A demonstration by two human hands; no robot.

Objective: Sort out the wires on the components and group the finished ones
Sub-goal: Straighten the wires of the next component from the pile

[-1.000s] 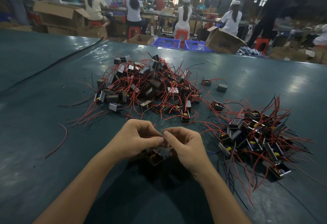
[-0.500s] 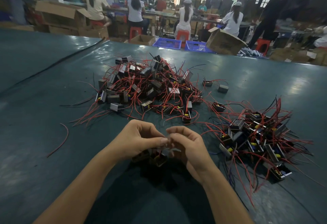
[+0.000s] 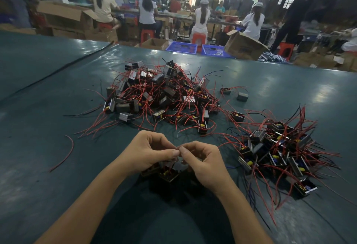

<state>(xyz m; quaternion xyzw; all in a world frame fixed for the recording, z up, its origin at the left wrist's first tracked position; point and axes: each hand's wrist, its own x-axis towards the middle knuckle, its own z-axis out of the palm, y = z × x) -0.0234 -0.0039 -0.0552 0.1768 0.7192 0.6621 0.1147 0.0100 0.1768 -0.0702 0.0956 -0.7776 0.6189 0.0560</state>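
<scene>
currently, head view: left hand (image 3: pixel 146 153) and right hand (image 3: pixel 204 164) both pinch a thin wire (image 3: pixel 173 160) where their fingertips meet, just above a component (image 3: pixel 170 176) near centre, low over the table (image 3: pixel 58 195); step looks like wire tidying; tangled pile (image 3: pixel 160 93) far centre, likely finished group (image 3: pixel 280 153) right; next move probably needs finishing the wire, then setting component on finished group

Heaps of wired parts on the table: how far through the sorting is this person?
Probably under halfway. The smaller pile to the right, beside the right hand, looks like the finished group. In hand: the left hand and right hand pinch a thin wire on one component. Left: the bigger tangled pile farther back, plus a few strays beside it.
</scene>
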